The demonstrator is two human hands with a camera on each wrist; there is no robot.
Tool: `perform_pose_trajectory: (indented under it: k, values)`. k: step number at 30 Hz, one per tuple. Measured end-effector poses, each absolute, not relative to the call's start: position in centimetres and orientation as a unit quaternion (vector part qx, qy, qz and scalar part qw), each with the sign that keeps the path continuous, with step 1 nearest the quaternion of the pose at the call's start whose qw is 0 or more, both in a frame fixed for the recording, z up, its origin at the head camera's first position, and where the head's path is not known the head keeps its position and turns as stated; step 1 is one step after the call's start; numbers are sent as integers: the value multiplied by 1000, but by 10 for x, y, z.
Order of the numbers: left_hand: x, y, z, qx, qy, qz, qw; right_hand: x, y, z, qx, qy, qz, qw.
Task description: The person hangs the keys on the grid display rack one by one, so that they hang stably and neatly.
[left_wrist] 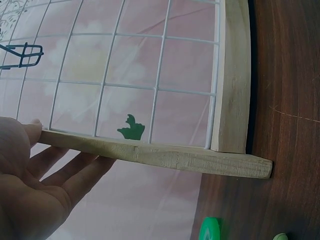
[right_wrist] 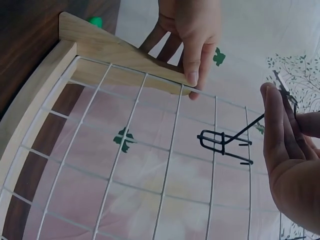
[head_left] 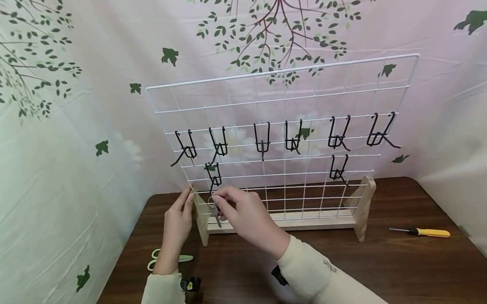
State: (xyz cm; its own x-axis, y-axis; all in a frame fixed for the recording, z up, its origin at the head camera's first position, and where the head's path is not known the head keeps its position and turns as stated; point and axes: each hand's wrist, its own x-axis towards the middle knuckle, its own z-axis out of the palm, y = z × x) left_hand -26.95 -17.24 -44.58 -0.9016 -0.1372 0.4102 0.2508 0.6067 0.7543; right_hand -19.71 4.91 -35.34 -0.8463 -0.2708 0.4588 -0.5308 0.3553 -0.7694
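Observation:
My right hand pinches a metal ring with keys hanging from it, just below the lower left black hook. In the right wrist view the keys are partly hidden by the fingers, and that hook points toward the hand. My left hand grips the upper end of the rack's left wooden support, thumb on one side and fingers on the other. The white wire grid rack stands upright between two wooden supports.
Six black hooks hang in an upper row, including one at the far right; another sits lower right. Green-handled scissors lie left, partly behind the left forearm. A yellow-handled screwdriver lies right on the dark wooden table.

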Motion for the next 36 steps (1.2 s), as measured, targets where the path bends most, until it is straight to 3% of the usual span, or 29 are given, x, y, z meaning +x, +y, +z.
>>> perform_pose_trajectory:
  k: [14, 26, 36]
  values:
    - [-269, -171, -446, -37, -867, -443, 225, -213, 41, -362, 212, -819, 523, 106]
    - [-266, -174, -446, -43, -869, -442, 219, -229, 34, -372, 186, -844, 488, 124]
    - [-265, -176, -445, -45, -871, -446, 202, -232, 42, -377, 168, -830, 524, 89]
